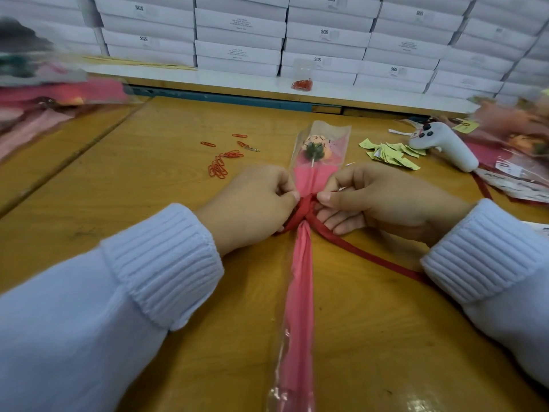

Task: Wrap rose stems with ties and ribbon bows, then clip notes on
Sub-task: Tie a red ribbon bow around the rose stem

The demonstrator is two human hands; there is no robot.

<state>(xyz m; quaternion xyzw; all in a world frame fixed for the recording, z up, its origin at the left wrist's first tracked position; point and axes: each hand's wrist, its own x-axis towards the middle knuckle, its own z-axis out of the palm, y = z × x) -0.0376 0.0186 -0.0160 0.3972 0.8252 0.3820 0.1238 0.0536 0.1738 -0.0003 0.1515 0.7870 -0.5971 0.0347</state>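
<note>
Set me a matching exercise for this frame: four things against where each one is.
Things: 1 loose red wire paper clips; 2 pale yellow paper notes; 3 dark red fabric ribbon; 4 white cardboard boxes.
Places: A stacked behind the wooden table; B pinched by left hand and right hand; C left of the plastic-sleeved rose; D right of the rose.
Pairs: 1-C, 2-D, 3-B, 4-A.

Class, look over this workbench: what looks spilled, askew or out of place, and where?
Red paper clips lie scattered loose left of the rose, one silver clip among them. A white controller lies by the yellow notes at right, odd among wrapping supplies.
</note>
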